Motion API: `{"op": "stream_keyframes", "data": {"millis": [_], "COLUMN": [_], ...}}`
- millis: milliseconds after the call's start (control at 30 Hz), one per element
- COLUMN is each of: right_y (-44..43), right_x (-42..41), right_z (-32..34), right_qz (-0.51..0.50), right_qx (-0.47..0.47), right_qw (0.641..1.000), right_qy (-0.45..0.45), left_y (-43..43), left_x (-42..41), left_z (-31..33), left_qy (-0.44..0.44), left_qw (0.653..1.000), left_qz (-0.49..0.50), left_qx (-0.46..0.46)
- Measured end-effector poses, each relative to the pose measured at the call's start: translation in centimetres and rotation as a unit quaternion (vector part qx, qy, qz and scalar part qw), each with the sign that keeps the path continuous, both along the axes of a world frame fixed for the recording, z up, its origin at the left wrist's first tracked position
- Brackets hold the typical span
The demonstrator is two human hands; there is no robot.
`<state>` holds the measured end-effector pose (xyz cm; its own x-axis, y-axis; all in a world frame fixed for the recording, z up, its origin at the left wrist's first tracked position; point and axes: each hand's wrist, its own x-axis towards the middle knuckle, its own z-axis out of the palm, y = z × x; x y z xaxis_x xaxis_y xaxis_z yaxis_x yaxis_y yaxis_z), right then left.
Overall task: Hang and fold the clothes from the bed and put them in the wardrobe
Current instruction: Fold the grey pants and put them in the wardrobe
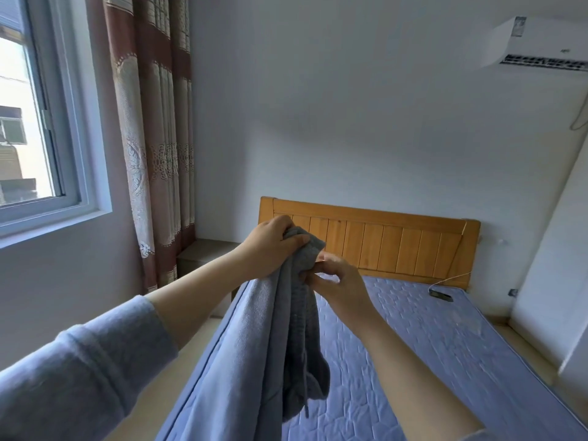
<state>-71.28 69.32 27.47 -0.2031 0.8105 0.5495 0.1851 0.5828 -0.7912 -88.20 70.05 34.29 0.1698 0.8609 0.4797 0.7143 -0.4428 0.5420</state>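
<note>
A grey-blue garment [280,342] with a ribbed band and a drawstring hangs in the air over the left side of the bed [429,345]. My left hand [270,243] grips its top edge, fingers curled over the bunched fabric. Just to the right and a little lower, my right hand [337,281] pinches the same band between thumb and fingers. The garment's lower end drops out of view at the bottom edge. The bed has a blue quilted mattress and a wooden headboard [381,240]. No wardrobe shows.
A small dark device [440,295] with a thin cable lies on the mattress near the headboard. A bedside cabinet [203,256] stands left of the bed under the curtain [156,148]. A window [28,122] fills the left; an air conditioner [537,46] hangs top right.
</note>
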Motion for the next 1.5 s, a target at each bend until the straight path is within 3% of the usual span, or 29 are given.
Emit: {"op": "stream_keyframes", "data": {"millis": [67,200,300,400,500,633,767,933,1100,1367,1500], "right_y": [0.1,0.6,0.8,1.1,1.6,2.0,2.1,1.1,0.0,-0.5,-0.8], "right_x": [0.0,0.0,-0.3,-0.2,0.9,3.0,4.1,5.5,8.0,11.2,9.9], "right_z": [-0.2,-1.6,-2.6,-3.4,-3.6,-1.8,-0.9,-3.9,-8.5,-13.4,-13.6], "right_qz": [0.053,0.052,0.04,0.0,-0.067,-0.098,-0.111,-0.131,-0.122,-0.151,-0.109], "right_qx": [-0.056,-0.131,-0.151,-0.127,-0.096,-0.03,0.026,0.008,-0.078,-0.152,-0.13], "right_qw": [0.997,0.981,0.979,0.984,0.99,0.987,0.972,0.942,0.941,0.895,0.913], "right_qy": [-0.002,-0.135,-0.134,-0.124,-0.085,-0.124,-0.204,-0.309,-0.306,-0.39,-0.37], "left_y": [-0.3,-1.0,-1.2,-1.0,-1.3,-2.2,-1.8,-1.3,-1.4,-1.0,-0.9], "left_x": [-0.5,-1.5,-1.8,-2.0,-3.0,-4.6,-3.9,-1.4,0.7,-0.4,-0.4], "left_z": [0.4,1.1,1.8,2.0,1.8,0.9,0.1,0.8,1.1,1.8,1.3], "left_qy": [-0.008,-0.065,-0.096,-0.095,-0.106,0.025,0.085,0.015,-0.049,-0.052,-0.047], "left_qw": [1.0,0.997,0.994,0.995,0.993,0.99,0.995,0.994,0.983,0.979,0.982], "left_qz": [0.01,0.019,0.019,0.036,-0.007,-0.074,-0.049,-0.06,-0.092,-0.086,-0.086], "left_qx": [0.011,0.046,0.051,0.024,-0.048,-0.115,0.002,0.095,0.153,0.176,0.164]}}
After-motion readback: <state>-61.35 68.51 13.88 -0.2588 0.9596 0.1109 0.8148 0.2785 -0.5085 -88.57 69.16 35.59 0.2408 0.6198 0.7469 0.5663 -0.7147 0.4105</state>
